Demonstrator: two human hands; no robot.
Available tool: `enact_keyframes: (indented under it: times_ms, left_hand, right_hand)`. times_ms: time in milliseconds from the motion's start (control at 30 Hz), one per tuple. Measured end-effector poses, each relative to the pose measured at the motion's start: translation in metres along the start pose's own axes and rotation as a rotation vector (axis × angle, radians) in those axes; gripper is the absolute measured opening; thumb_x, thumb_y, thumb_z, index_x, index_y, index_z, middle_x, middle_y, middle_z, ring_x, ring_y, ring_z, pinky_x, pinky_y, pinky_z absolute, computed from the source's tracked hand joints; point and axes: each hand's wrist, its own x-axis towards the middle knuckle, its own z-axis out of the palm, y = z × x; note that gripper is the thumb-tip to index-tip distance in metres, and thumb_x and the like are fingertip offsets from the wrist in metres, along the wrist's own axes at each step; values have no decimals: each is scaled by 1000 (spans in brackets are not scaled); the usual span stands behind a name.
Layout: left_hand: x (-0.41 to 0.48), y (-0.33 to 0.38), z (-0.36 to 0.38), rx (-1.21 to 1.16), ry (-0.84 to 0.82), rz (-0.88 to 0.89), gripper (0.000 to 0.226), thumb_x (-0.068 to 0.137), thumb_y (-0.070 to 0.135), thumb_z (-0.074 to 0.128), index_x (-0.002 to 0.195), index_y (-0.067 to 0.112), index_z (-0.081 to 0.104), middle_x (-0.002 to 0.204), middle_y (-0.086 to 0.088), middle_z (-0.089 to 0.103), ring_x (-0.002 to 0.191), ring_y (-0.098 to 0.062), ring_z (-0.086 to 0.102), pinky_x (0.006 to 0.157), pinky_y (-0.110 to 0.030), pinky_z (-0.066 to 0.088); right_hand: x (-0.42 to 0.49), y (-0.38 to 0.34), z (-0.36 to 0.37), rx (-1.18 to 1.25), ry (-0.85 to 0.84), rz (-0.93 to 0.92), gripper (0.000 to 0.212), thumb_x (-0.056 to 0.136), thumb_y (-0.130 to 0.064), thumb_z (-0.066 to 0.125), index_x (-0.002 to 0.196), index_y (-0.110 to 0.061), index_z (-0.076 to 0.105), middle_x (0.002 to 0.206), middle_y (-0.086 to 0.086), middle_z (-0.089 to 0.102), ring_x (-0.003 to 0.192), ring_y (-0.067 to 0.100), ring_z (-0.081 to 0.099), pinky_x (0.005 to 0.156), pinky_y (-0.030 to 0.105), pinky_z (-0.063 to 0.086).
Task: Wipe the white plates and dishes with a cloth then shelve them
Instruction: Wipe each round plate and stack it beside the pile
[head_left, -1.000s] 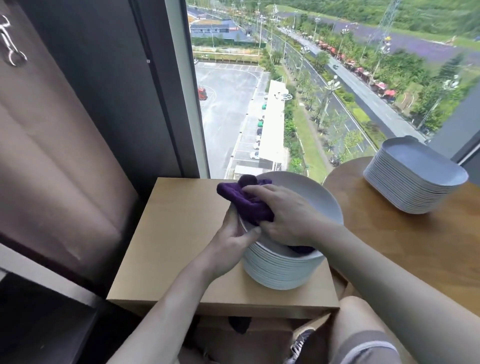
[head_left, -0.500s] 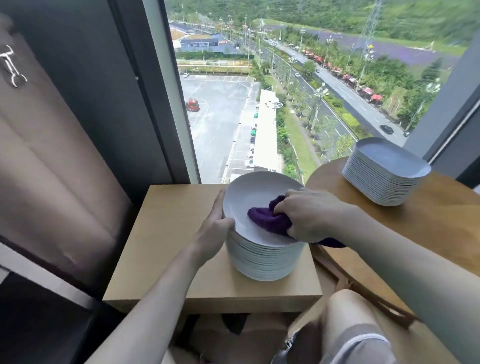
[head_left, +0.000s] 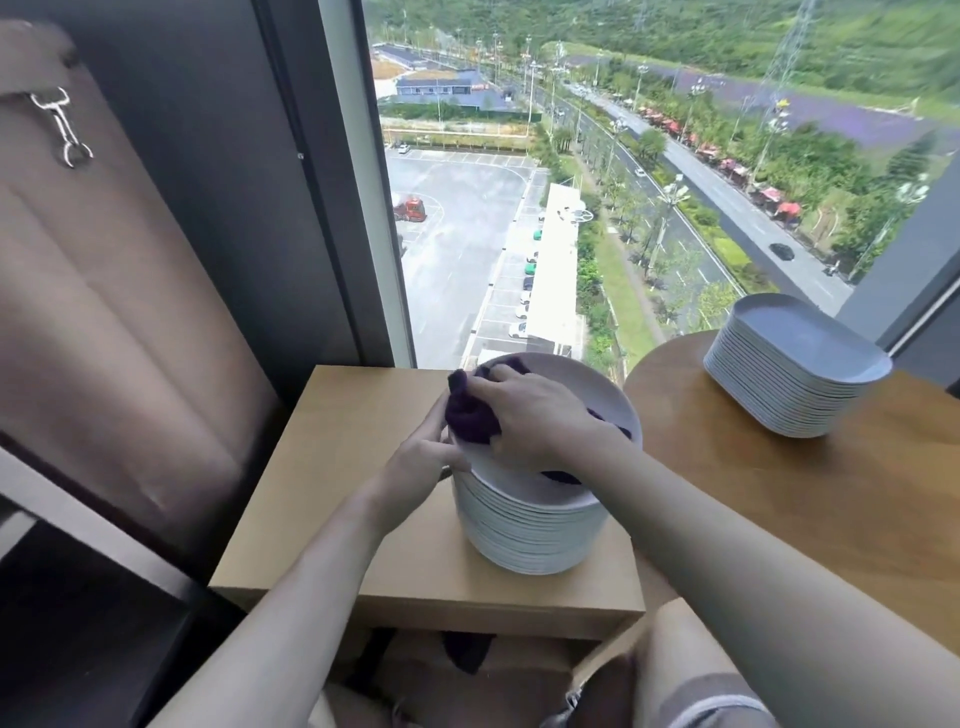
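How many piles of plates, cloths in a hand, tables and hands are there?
Piles of white plates: 2, round stack and oblong stack.
Purple cloth: 1, gripped by the right hand.
Wooden tables: 2, square table and round table.
Hands: 2, the left hand holds the round stack's top rim.
Total: 7.

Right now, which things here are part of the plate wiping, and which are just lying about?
In the job: cloth gripped by the right hand; top plate held at its rim by the left hand; plate stack; oval dishes.
Just there: curtain, metal clip, wooden stand, round table.
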Motion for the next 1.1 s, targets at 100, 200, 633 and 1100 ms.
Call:
enact_keyframes:
  times_ms: [100,200,633,1100]
  left_hand:
    - [1,-4,-6,-51,10,-26,84,85,-15,51,140,49,43,131,19,64,116,1,65,83,-16,54]
    - [3,-5,-8,-19,-16,-20,88,87,-17,47,130,60,46,124,29,67,110,9,64,82,-15,55]
    - [14,-8,0,34,40,-44,77,96,-2,42,118,73,43,114,40,64,118,1,58,98,-27,51]
    - [5,-11,-11,59,-77,-48,79,105,1,50,163,39,14,149,22,46,125,12,53,86,-6,47]
  right_hand:
    - [-23,-1,-8,33,-95,-93,48,91,-36,60,138,-35,51,122,-5,51,104,23,54,82,42,50]
    - [-50,4,-12,-33,-194,-96,51,92,-24,56,140,-40,50,125,-5,48,107,25,53,86,45,51]
    - [-44,62,-20,-313,-60,218,23,92,-20,51,112,-25,62,99,2,45,82,26,47,63,34,33]
    - [-26,0,1,-89,23,-84,37,97,-45,55,128,-27,59,113,-1,55,98,24,56,73,33,40]
